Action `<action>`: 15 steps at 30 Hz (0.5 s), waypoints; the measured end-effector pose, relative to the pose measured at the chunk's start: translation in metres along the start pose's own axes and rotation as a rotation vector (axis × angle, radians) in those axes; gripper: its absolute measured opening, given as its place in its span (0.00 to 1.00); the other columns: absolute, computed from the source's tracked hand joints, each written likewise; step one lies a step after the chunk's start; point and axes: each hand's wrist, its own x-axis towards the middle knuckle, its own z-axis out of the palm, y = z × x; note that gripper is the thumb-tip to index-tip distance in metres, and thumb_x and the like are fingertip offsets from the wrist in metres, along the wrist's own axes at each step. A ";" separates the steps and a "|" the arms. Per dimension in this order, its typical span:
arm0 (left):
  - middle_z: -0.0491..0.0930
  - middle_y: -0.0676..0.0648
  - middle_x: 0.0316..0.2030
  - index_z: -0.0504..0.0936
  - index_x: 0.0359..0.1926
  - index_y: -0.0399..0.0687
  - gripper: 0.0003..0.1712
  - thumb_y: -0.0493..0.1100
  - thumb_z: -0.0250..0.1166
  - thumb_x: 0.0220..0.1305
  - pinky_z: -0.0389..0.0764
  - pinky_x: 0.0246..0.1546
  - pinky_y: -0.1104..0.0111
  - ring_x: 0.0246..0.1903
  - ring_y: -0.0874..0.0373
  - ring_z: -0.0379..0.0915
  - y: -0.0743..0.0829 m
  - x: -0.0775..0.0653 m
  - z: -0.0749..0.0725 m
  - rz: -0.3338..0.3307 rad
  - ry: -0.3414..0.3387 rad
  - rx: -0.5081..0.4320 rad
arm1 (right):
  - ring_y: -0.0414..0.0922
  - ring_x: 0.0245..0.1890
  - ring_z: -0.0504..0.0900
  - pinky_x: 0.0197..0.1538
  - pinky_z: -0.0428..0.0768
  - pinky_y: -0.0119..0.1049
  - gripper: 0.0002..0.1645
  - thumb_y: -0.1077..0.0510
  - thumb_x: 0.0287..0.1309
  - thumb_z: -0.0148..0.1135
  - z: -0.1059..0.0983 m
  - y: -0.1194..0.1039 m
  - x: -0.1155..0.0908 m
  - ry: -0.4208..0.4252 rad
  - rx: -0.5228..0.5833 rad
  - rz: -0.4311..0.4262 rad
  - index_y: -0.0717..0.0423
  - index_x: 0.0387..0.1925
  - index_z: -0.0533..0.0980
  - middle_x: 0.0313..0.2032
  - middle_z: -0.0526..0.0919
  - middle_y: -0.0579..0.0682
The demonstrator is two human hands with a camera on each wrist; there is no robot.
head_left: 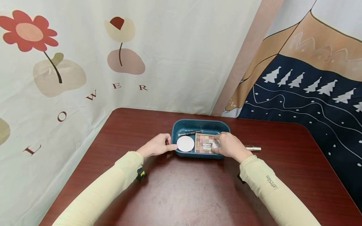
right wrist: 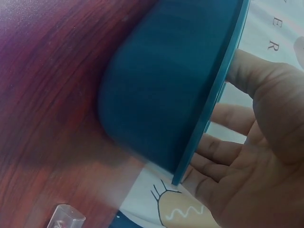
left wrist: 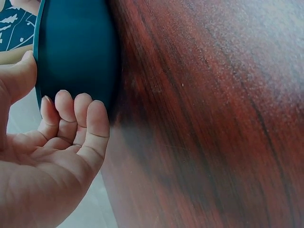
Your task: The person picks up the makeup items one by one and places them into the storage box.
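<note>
A dark teal plastic bin (head_left: 201,155) stands on the table. My left hand (head_left: 158,145) grips its left end, thumb at the rim and bent fingers against the outer wall, as the left wrist view shows. Over the bin's right end reaches my right hand (head_left: 230,146), its thumb and fingers around a small round whitish item (head_left: 216,145) at the eyeshadow palette's (head_left: 201,143) right side. Left of the palette lies a round white compact (head_left: 185,143). A slim dark tube with silvery parts (head_left: 190,133) lies along the far side. In the right wrist view the bin wall hides my fingertips.
On the reddish-brown wooden table (head_left: 181,188), a shiny tube (head_left: 254,148) lies right of the bin, partly behind my right hand. Its clear end (right wrist: 67,217) shows in the right wrist view. Printed curtains (head_left: 175,56) hang along the table's far and left edges.
</note>
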 end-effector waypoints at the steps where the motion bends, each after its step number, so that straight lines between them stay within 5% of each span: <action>1: 0.73 0.49 0.22 0.72 0.27 0.45 0.20 0.47 0.72 0.67 0.70 0.30 0.65 0.25 0.56 0.69 0.000 0.000 0.000 -0.002 0.001 -0.001 | 0.52 0.46 0.79 0.53 0.82 0.50 0.29 0.53 0.57 0.76 0.000 0.000 0.000 -0.005 0.004 -0.002 0.62 0.57 0.82 0.50 0.85 0.60; 15: 0.74 0.49 0.21 0.73 0.27 0.45 0.19 0.47 0.72 0.67 0.69 0.28 0.66 0.24 0.57 0.70 -0.001 0.001 0.000 0.020 0.007 0.016 | 0.52 0.43 0.80 0.51 0.82 0.49 0.24 0.53 0.55 0.77 0.004 0.001 0.001 0.027 -0.038 -0.035 0.62 0.51 0.85 0.46 0.86 0.60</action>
